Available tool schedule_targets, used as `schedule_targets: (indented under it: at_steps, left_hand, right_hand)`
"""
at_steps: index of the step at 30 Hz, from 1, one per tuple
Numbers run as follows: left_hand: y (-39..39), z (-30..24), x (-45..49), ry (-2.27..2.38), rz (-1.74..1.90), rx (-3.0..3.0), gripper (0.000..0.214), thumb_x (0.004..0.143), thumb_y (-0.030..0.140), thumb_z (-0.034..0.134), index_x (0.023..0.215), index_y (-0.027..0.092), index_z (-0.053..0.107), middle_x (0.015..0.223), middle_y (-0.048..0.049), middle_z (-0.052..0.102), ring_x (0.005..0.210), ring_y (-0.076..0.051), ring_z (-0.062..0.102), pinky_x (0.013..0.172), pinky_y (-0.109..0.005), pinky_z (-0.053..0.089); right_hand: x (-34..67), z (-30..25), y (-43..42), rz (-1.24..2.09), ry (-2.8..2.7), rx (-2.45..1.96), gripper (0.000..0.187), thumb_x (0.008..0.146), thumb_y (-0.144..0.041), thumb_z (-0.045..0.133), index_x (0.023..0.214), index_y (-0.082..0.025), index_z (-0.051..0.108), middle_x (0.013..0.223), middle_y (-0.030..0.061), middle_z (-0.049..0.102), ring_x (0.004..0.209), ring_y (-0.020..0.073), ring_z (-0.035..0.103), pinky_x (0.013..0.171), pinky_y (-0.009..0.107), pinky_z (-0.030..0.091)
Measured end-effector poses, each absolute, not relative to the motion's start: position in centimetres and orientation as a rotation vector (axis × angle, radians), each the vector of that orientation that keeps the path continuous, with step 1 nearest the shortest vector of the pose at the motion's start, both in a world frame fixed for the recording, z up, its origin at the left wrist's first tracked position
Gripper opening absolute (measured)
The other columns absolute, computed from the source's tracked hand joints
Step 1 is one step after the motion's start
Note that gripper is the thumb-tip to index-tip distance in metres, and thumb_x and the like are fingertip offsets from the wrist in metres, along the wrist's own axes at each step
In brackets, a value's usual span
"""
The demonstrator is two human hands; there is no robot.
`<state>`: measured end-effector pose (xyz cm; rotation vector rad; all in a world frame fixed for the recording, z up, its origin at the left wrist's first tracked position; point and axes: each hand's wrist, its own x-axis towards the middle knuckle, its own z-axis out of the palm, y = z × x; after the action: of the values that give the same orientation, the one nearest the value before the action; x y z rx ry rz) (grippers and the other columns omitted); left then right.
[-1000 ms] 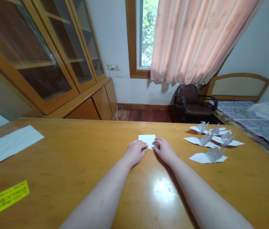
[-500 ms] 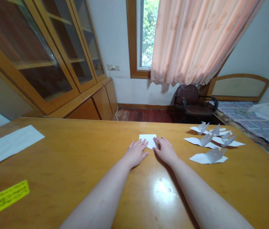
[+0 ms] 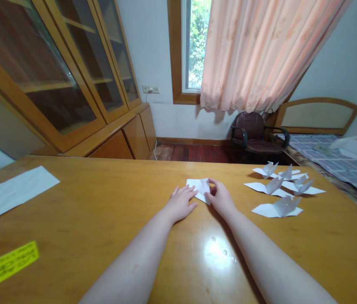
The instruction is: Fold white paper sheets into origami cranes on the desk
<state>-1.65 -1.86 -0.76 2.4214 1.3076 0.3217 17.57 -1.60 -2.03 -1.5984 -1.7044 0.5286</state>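
Observation:
A small folded white paper (image 3: 201, 186) lies on the wooden table between my hands. My left hand (image 3: 181, 204) rests flat with fingers spread, its fingertips pressing the paper's left side. With thumb and fingers, my right hand (image 3: 220, 196) pinches the right edge, where a flap of the paper lifts a little. Over to the right stand several folded paper cranes (image 3: 278, 207), their wings spread on the tabletop.
A white paper strip (image 3: 14, 192) lies at the table's left. Nearer me is a yellow label with writing (image 3: 6, 269). Past the table's far edge are a brown armchair (image 3: 250, 131), a glass-door cabinet (image 3: 115, 122) and a bed (image 3: 333, 147).
My right hand has closed on the paper's right edge and drawn it slightly up and to the right, opening a flap. The left hand has stayed nearly in place.

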Motion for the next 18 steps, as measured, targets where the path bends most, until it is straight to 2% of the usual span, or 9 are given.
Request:
schedule_targets:
  at_steps: [3, 9, 14, 18]
  left_hand:
    - [-2.1, -0.2, -1.5, 1.251, 0.295, 2.410, 0.049, 0.081, 0.041, 0.049, 0.129, 0.032, 0.043, 0.141, -0.0018, 0.038, 0.132, -0.022, 0.028, 0.109, -0.050, 0.007]
    - [-2.5, 0.6, -1.4, 1.185, 0.287, 2.389, 0.045, 0.081, 0.040, 0.051, 0.125, 0.034, 0.047, 0.140, -0.0006, 0.039, 0.131, -0.022, 0.029, 0.109, -0.051, 0.005]
    - [-2.5, 0.7, -1.3, 1.190, 0.316, 2.374, 0.040, 0.083, 0.035, 0.048, 0.123, 0.035, 0.049, 0.137, -0.0007, 0.043, 0.130, -0.020, 0.033, 0.109, -0.051, 0.006]
    - [-2.4, 0.7, -1.2, 1.213, 0.321, 2.366, 0.036, 0.085, 0.032, 0.045, 0.120, 0.034, 0.052, 0.136, -0.0009, 0.044, 0.129, -0.019, 0.033, 0.109, -0.051, 0.007]
  right_hand:
    - [17.7, -2.0, -1.5, 0.520, -1.665, -1.647, 0.051, 0.068, -0.018, 0.057, 0.118, -0.012, 0.051, 0.099, 0.0103, 0.060, 0.081, 0.0183, 0.058, 0.077, 0.034, 0.047]
    - [17.9, -2.1, -1.5, 0.522, -1.680, -1.618, 0.024, 0.069, -0.020, 0.056, 0.091, -0.017, 0.063, 0.091, 0.0061, 0.062, 0.076, 0.0172, 0.057, 0.075, 0.032, 0.047]
    - [17.4, -1.4, -2.0, 0.582, -1.750, -1.520, 0.041, 0.075, -0.030, 0.055, 0.114, -0.017, 0.055, 0.102, 0.0087, 0.061, 0.080, 0.0180, 0.056, 0.076, 0.033, 0.046]
    - [17.3, -1.1, -2.2, 0.627, -1.804, -1.466, 0.053, 0.082, -0.031, 0.046, 0.133, -0.019, 0.037, 0.092, 0.0059, 0.062, 0.077, 0.0172, 0.057, 0.076, 0.033, 0.046]
